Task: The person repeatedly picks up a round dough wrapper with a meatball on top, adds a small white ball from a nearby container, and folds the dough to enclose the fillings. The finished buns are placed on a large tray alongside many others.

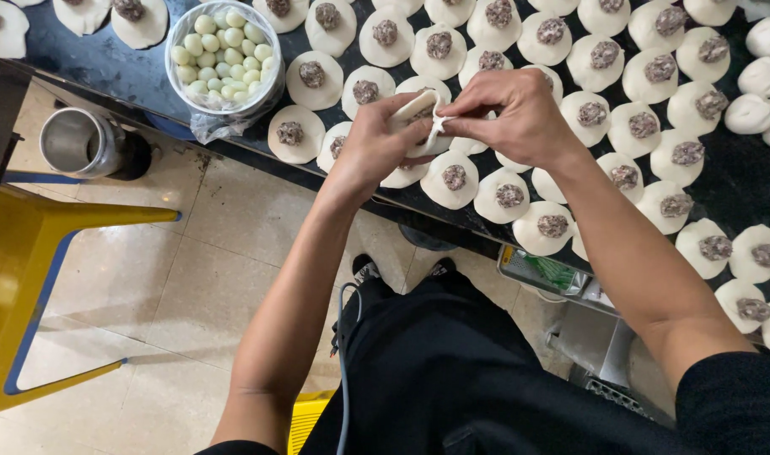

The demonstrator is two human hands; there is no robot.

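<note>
Centre of the frame, just above the middle: my left hand cups a round of white dough, its fingers curled under and around it so that the wrapper sits folded up in my palm. My right hand meets it from the right; thumb and forefinger are pressed together on the upper edge of the same dough, pinching a pleat. Both hands are thus closed on the one piece, held just above the dark worktable and touching each other at the fingertips. Whether filling lies inside the folded round I cannot tell, as my fingers cover it.

Across the upper half and the right of the frame: rows of flat dough rounds, each with a dab of brown minced filling at its centre, lying close together on the table. Far right, upper edge: a few closed white buns.

Upper left: a clear tub lined with plastic, full of small pale peeled eggs. Left edge, below the table: a steel canister on the tiled floor, and a yellow stool with blue trim. Bottom centre: my dark clothing and black shoes.
</note>
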